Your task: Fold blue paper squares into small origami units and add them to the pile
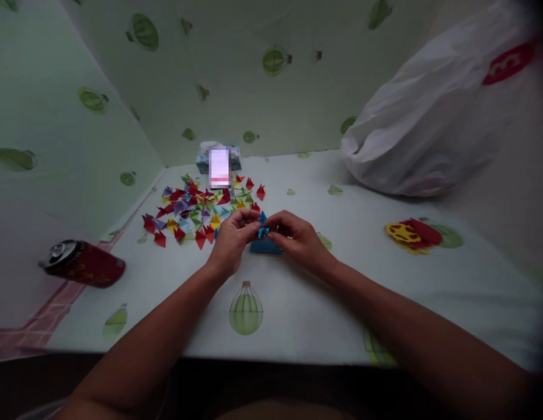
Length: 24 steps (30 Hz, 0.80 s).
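Note:
Both of my hands meet over the middle of the table and pinch one small blue folded paper piece [263,227]. My left hand [231,240] grips it from the left with curled fingers. My right hand [295,236] pinches it from the right. Just beneath them, a stack of blue paper [265,247] lies on the table. Behind and to the left spreads a pile of several small folded paper pieces [201,210] in red, purple, yellow, green and blue.
A red drink can [82,263] lies on its side at the left. A white plastic bag [433,116] fills the back right. A red and yellow paper stack [412,234] lies at the right. A small box [219,158] stands at the back by the wall.

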Motion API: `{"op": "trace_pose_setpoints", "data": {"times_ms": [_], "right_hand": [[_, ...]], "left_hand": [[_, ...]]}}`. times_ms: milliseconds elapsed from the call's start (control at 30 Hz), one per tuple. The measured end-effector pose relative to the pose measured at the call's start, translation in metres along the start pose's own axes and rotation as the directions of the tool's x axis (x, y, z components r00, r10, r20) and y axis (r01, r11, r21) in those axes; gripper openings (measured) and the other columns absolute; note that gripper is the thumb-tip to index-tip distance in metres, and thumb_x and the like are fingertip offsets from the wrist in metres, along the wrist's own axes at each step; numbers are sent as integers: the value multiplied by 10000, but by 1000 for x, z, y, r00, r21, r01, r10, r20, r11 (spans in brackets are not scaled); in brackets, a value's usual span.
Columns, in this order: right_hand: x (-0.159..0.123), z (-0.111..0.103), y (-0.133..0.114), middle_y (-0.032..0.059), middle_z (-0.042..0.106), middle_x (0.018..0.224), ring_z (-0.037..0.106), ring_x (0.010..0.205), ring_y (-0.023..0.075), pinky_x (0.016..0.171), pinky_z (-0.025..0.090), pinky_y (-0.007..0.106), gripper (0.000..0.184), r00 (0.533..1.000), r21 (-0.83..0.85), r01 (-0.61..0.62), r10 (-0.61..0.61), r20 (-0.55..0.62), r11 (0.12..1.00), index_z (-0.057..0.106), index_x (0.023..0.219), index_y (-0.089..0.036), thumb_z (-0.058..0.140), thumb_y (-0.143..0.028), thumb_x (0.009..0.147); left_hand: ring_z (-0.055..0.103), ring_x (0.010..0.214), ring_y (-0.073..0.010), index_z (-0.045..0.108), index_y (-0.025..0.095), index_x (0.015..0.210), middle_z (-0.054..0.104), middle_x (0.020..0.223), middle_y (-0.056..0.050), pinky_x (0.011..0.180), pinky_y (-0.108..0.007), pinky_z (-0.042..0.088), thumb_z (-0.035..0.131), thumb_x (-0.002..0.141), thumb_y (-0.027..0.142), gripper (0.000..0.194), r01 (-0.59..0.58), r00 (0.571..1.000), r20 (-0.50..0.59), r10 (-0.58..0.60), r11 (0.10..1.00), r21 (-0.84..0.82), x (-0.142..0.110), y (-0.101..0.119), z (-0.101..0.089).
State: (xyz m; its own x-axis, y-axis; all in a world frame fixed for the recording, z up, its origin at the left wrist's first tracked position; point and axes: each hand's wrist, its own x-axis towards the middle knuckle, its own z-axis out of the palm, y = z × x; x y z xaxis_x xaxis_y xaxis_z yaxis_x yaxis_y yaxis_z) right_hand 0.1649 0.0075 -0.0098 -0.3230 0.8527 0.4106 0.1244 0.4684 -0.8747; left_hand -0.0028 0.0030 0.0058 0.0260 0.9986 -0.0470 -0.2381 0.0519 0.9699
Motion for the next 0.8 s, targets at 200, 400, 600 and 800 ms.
{"op": "trace_pose_setpoints", "data": {"times_ms": [200, 400, 600, 800], "right_hand": [[1, 0, 2, -4, 616, 773, 542, 627, 122, 604, 450, 282, 57, 988, 139, -107, 121, -99, 984, 632, 849, -199, 646, -254, 847], [2, 1, 4, -34, 593, 684, 550, 585, 106, 577, 449, 266, 109, 980, 263, -115, 153, -131, 958, 630, 836, -190, 692, -278, 826], [1, 0, 1, -22, 589, 755, 571, 613, 104, 605, 471, 271, 85, 989, 223, -24, 55, -137, 975, 646, 870, -189, 687, -262, 854], [-1, 1, -2, -12, 603, 779, 598, 648, 111, 633, 499, 278, 77, 991, 245, -29, 60, -116, 969, 649, 872, -185, 690, -249, 862]], "left_hand": [[643, 709, -97, 622, 196, 1053, 650, 872, 6, 714, -264, 569, 719, 799, 224, 273, -50, 995, 83, 52, 998, -28, -2, -1, 1], [639, 725, -105, 669, 177, 938, 669, 860, 1, 723, -254, 542, 781, 750, 232, 225, -171, 974, 163, 157, 982, 80, -1, -3, 0], [616, 779, -132, 719, 180, 868, 689, 853, -16, 731, -265, 485, 778, 777, 263, 137, -356, 934, 104, 341, 885, 302, -1, -3, -2], [612, 778, -150, 699, 181, 834, 682, 843, -25, 747, -301, 488, 763, 793, 272, 119, -388, 921, 101, 376, 866, 317, -2, -5, -3]]}}
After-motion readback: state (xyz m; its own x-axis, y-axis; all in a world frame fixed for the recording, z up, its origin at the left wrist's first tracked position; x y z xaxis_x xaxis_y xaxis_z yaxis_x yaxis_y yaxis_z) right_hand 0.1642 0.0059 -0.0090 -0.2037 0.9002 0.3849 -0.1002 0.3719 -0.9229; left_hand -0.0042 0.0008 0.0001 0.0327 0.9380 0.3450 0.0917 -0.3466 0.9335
